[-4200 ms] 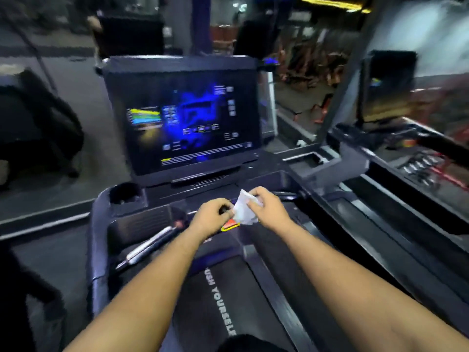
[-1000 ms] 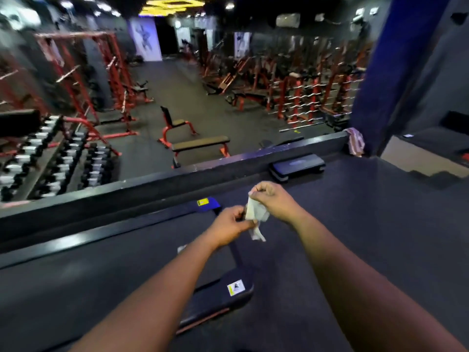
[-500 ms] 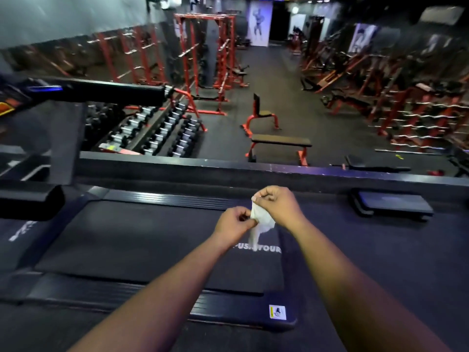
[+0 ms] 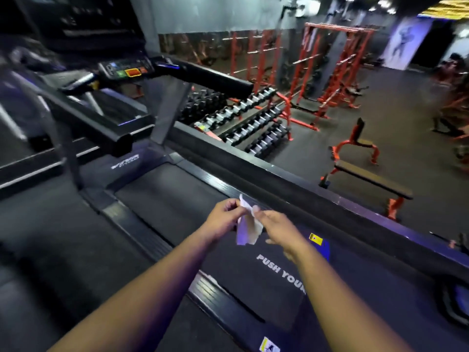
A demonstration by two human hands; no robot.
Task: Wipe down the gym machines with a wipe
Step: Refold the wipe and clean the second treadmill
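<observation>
A white wipe (image 4: 247, 226) hangs crumpled between my two hands, above the belt of a black treadmill (image 4: 177, 199). My left hand (image 4: 223, 218) pinches the wipe's upper left edge. My right hand (image 4: 278, 231) pinches its upper right edge, with the other fingers loosely spread. The treadmill's console with a red button (image 4: 127, 69) sits at the upper left, and its right handrail (image 4: 208, 78) reaches out from it. White letters reading "PUSH YOUR" (image 4: 281, 271) mark the belt below my hands.
A dark ledge (image 4: 291, 179) runs diagonally beside the treadmill, above a lower gym floor. Down there stand a dumbbell rack (image 4: 248, 123), red squat racks (image 4: 330, 72) and a flat bench (image 4: 370, 181). Another treadmill deck (image 4: 33, 224) lies to the left.
The view has swung left, bringing the treadmill console and handrail into sight. My hands have drawn a little apart, opening the wipe out between them.
</observation>
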